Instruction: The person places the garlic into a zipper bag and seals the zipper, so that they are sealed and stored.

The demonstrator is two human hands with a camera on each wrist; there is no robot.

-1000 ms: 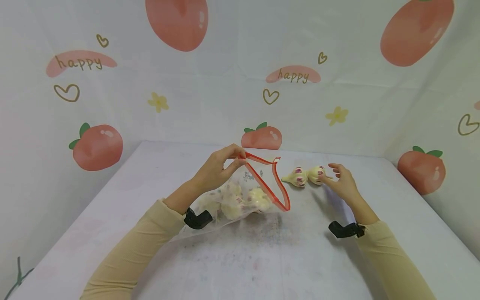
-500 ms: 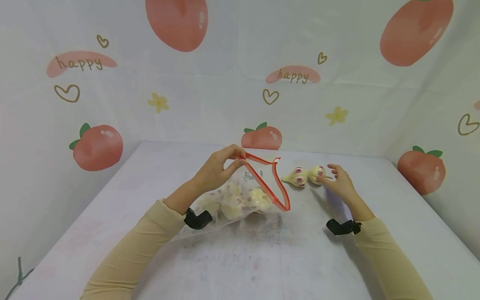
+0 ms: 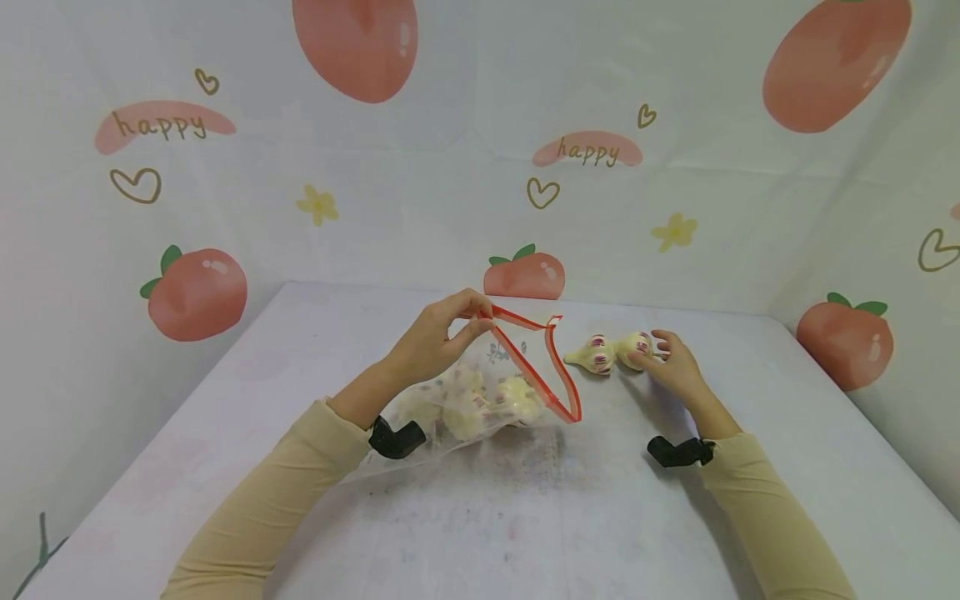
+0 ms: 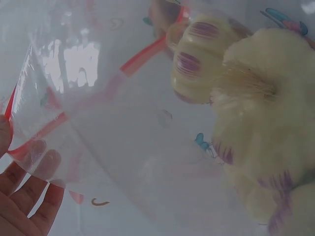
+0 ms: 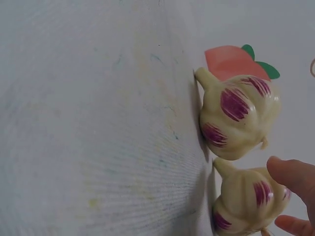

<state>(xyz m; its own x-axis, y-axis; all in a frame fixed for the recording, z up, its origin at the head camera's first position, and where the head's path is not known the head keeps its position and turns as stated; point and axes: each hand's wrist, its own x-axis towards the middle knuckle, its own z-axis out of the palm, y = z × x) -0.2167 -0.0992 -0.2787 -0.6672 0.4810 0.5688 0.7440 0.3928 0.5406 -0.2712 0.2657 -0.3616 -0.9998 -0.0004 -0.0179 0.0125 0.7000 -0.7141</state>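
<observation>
My left hand pinches the red-edged mouth of a clear zip bag, holding it up and apart. Several garlic bulbs lie inside the bag; through the film in the left wrist view, the cream and purple bulbs overlap. Right of the bag two more garlic bulbs lie side by side on the table, a left one and a right one. My right hand is at the right bulb, thumb and fingers spread around it. In the right wrist view the thumb is over that bulb; firm contact cannot be made out.
A white table with faint stains spreads beneath everything. Behind it hangs a white cloth printed with red fruit and hearts. A black wrist camera sits on the left wrist and another black camera on the right.
The right hand and forearm have shifted slightly left, and the fingers are closer about the right garlic bulb. The left hand and the bag have stayed in place.
</observation>
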